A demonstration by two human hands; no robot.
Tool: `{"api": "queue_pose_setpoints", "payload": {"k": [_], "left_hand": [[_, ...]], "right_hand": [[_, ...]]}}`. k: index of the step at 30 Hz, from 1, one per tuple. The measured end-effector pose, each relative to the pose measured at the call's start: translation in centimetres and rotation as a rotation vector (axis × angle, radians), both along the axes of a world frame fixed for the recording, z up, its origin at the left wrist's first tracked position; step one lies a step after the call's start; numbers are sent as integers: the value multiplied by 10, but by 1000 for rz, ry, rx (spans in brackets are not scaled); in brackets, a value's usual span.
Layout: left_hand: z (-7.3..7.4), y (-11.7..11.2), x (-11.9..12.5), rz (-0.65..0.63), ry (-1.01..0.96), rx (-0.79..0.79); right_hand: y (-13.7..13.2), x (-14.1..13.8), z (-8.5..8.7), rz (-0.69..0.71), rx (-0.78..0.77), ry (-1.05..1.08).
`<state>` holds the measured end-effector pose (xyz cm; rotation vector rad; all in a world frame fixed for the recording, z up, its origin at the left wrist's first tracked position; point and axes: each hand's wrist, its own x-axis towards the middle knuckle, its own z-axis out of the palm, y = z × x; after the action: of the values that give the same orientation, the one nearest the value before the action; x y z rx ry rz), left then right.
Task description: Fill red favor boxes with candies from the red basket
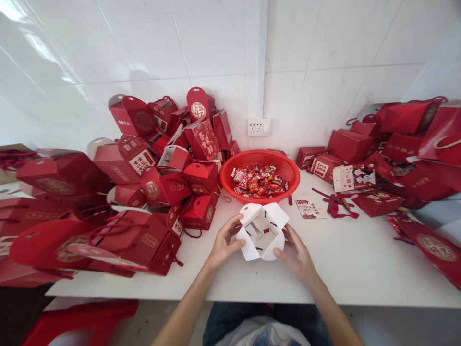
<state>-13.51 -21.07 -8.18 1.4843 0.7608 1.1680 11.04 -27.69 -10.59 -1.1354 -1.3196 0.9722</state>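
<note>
Between my two hands is a small paper gift box (267, 251), its top flaps folded outward and its white inside facing up. My left hand (226, 241) grips the left flap, thumb on top. My right hand (295, 252) holds the right side, with its thumb on the rounded front flap. Dark slots and a bit of red show inside the box; the outer faces are hidden below the flaps. Just behind it stands a red plastic basket (224, 179) with many small wrapped candies (257, 182) in it.
Red gift boxes (165, 190) are heaped at the left, and more red boxes (349, 145) lie at the right. A printed card (310, 209) and dark red ribbons (340, 207) rest on the white table (345, 269). A wall socket (258, 126) is behind; a red stool (82, 319) stands lower left.
</note>
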Motion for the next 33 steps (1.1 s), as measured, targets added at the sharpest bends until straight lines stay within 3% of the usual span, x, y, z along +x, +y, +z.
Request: {"api": "queue_pose_setpoints", "payload": {"k": [5,10,18,21,24,28,31,33], "left_hand": [[-4,-5,-1,11,6,84],[-6,3,-3,14,9,50],[5,-12,1,-73,90,24],[9,-23,8,37,-75,-131],[10,-34,15,111,-474,-435],[8,-54,26,-61,-842,-768],[8,-69,38,-239,-876,-867],[10,-74,43,-292,-834,-891]], "right_hand": [[-5,3,0,7,35,-28],[0,1,-1,-20,61,-71],[-4,-2,3,-4,46,-52],[-12,0,8,8,68,13],[-22,2,20,33,136,51],[-30,-10,44,88,233,-34],[-33,-25,67,61,233,-95],[-33,-32,83,-30,253,-125]]}}
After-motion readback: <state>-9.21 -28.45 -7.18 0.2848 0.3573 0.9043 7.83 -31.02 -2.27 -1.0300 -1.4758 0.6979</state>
